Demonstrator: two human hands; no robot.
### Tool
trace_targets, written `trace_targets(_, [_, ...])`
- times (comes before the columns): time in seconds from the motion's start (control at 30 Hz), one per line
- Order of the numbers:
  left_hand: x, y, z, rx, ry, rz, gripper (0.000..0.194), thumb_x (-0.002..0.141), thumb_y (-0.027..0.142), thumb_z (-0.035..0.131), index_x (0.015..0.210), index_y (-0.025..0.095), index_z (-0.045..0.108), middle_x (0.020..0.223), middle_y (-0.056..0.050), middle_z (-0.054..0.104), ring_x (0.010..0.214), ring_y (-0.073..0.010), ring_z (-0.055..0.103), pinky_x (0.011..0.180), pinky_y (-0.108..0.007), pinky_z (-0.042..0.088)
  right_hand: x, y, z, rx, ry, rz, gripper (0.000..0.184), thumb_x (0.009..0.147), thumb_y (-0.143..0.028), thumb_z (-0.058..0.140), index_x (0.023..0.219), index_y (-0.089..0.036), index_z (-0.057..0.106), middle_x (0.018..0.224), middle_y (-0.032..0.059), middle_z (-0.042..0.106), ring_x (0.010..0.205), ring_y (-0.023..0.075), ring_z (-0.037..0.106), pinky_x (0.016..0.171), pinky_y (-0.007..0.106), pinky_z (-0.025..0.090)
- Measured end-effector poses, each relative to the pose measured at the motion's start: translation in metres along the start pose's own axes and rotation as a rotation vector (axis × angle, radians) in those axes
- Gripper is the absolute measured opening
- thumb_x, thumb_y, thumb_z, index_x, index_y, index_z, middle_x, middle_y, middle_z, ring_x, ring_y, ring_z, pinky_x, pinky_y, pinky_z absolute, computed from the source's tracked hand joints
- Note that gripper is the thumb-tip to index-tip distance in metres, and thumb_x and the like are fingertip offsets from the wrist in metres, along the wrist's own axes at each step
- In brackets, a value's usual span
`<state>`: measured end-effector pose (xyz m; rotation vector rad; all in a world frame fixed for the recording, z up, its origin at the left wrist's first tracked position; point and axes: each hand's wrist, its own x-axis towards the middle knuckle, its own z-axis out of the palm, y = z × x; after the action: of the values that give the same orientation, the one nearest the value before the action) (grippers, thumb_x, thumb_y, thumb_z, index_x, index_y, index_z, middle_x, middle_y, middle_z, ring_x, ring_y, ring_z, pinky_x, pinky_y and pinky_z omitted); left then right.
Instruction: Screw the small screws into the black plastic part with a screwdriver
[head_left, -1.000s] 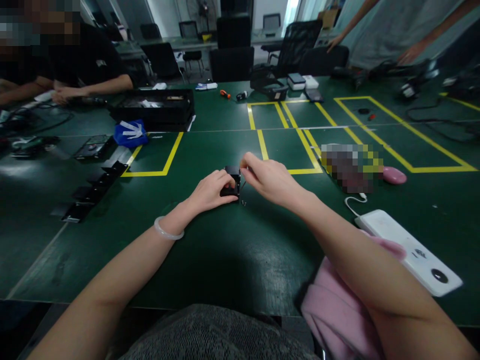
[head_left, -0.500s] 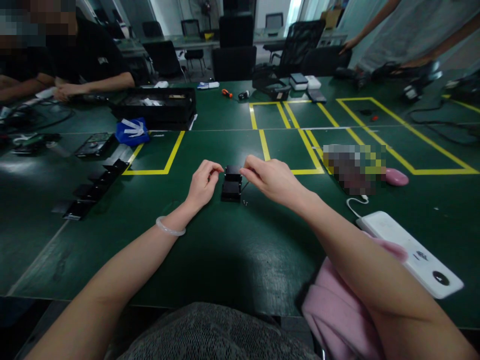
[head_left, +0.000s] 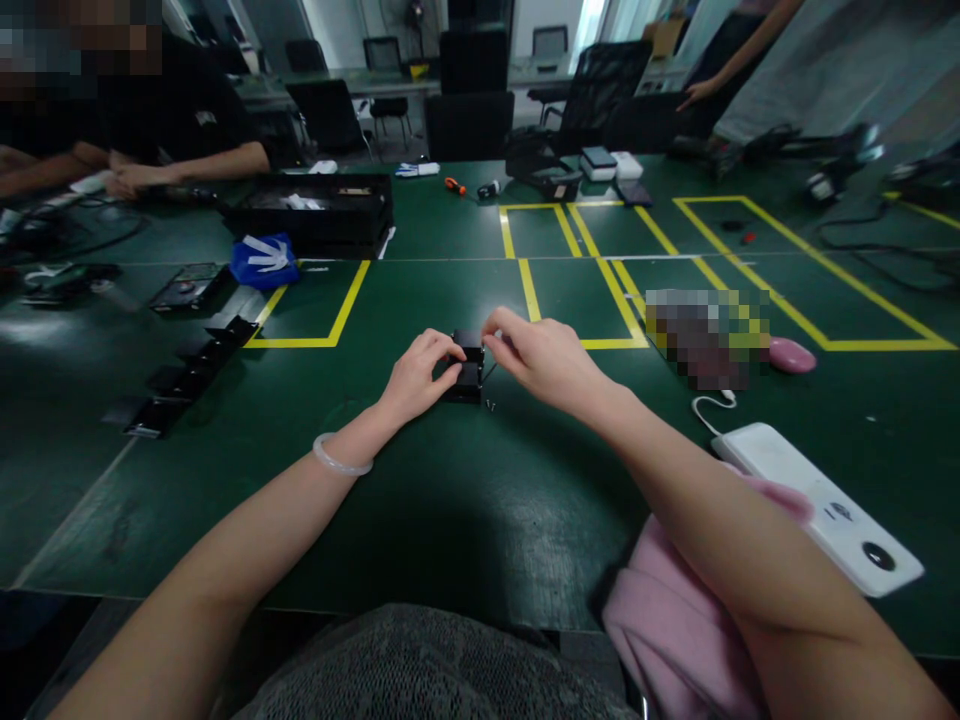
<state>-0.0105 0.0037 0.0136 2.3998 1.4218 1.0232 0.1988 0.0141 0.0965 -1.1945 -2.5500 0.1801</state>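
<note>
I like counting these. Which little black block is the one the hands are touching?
The small black block at mid-table, between the left hand and right hand. The row of flat black pieces lies untouched far left.

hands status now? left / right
Left hand: fingers closed on the small black block on the table.
Right hand: fingertips pinched at the block's top edge; contents cannot be told.

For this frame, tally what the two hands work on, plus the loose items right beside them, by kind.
Small black block, pinched by left hand and right hand: 1
Small screws on the green table: 2
Total: 3
</note>
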Motion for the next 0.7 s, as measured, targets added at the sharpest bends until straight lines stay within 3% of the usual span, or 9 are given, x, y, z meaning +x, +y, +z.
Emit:
trace_targets(0.13, [0.0002, 0.0009, 0.0001, 0.003, -0.004, 0.001, 0.01, 0.091, 0.017, 0.055, 0.097, 0.02, 0.062, 0.102, -0.005, 0.062, 0.104, -0.021, 0.058, 0.094, -0.037, 0.05, -0.0009, -0.0002, 0.0013, 0.04, 0.032, -0.022, 0.033, 0.1, -0.033, 0.031, 0.117, -0.019, 0.056, 0.081, 0.0041, 0.068, 0.069, 0.0173, 0.059, 0.06, 0.027, 0.024])
trace_targets(0.3, [0.0, 0.0007, 0.0006, 0.004, -0.004, 0.009, 0.009, 0.092, 0.016, 0.055, 0.096, 0.02, 0.062, 0.101, -0.005, 0.062, 0.104, -0.0205, 0.058, 0.093, -0.036, 0.05, 0.0005, 0.0006, 0.0007, 0.011, -0.002, -0.01, 0.035, 0.102, -0.043, 0.034, 0.108, -0.021, 0.06, 0.078, 0.0029, 0.067, 0.069, 0.0171, 0.059, 0.059, 0.027, 0.023])
trace_targets(0.53, [-0.0003, 0.0009, 0.0008, -0.003, 0.008, 0.025, 0.01, 0.092, 0.015, 0.055, 0.096, 0.02, 0.062, 0.102, -0.005, 0.061, 0.105, -0.0201, 0.059, 0.094, -0.036, 0.05, -0.0013, -0.0027, 0.0006, 0.003, 0.01, -0.002, 0.033, 0.101, -0.031, 0.03, 0.12, -0.017, 0.054, 0.086, 0.0067, 0.071, 0.07, 0.0177, 0.06, 0.059, 0.027, 0.024])
trace_targets(0.7, [-0.0001, 0.0015, 0.0003, 0.007, -0.002, 0.026, 0.01, 0.092, 0.015, 0.054, 0.096, 0.02, 0.062, 0.101, -0.005, 0.06, 0.105, -0.0201, 0.059, 0.094, -0.035, 0.05, -0.0013, -0.0012, -0.0006, -0.011, 0.006, -0.032, 0.034, 0.102, -0.039, 0.032, 0.114, -0.019, 0.057, 0.086, 0.0062, 0.072, 0.074, 0.0192, 0.062, 0.061, 0.028, 0.025])
